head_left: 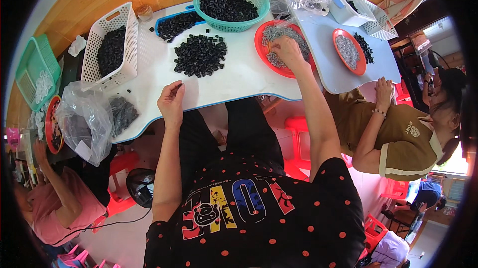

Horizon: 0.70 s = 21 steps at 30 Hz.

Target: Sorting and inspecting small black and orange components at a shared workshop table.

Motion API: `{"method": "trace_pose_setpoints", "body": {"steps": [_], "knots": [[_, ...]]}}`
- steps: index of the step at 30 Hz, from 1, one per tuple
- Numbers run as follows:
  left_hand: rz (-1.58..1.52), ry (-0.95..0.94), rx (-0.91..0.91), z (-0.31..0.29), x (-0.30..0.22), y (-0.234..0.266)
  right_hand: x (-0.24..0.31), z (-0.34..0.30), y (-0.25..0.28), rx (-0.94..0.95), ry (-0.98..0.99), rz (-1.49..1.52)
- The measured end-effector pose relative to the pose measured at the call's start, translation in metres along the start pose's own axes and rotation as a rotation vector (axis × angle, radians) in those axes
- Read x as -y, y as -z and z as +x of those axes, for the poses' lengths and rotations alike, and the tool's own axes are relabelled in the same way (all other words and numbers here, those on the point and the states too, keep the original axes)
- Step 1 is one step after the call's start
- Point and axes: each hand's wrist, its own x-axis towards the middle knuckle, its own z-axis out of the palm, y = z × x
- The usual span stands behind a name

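Note:
My right hand [289, 51] reaches into a round red plate [260, 51] of small grey, clear-looking pieces [273, 32]. Its fingers are bent together and their tips touch the pieces; what they pinch is too small to make out. Near the table's front edge hovers my left hand [172, 104], thumb and fingers pressed together, with whatever they hold hidden. Ahead of it, a loose pile of small black plastic pieces [200, 56] lies on the white table [154, 88]. Behind the pile are a blue scoop-like tray [158, 28] and a green basket [262, 4], both with more black pieces.
A white basket [132, 44] of black pieces and clear plastic bags [84, 118] stand at left. On the adjoining table to the right are another red plate [359, 67] and white baskets [348, 11]. One person [408, 138] sits at right, another [64, 198] at left.

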Motion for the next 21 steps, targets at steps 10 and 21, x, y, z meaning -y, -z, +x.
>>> {"method": "trace_pose_setpoints", "body": {"steps": [10,21], "knots": [[-0.066,0.045,-0.037,0.001,0.002,-0.001,-0.002,-0.005,-0.001,0.046,-0.046,0.149],[-0.134,0.082,-0.08,0.004,0.006,-0.002,-0.006,-0.025,0.016,0.096,-0.083,0.32]]}}
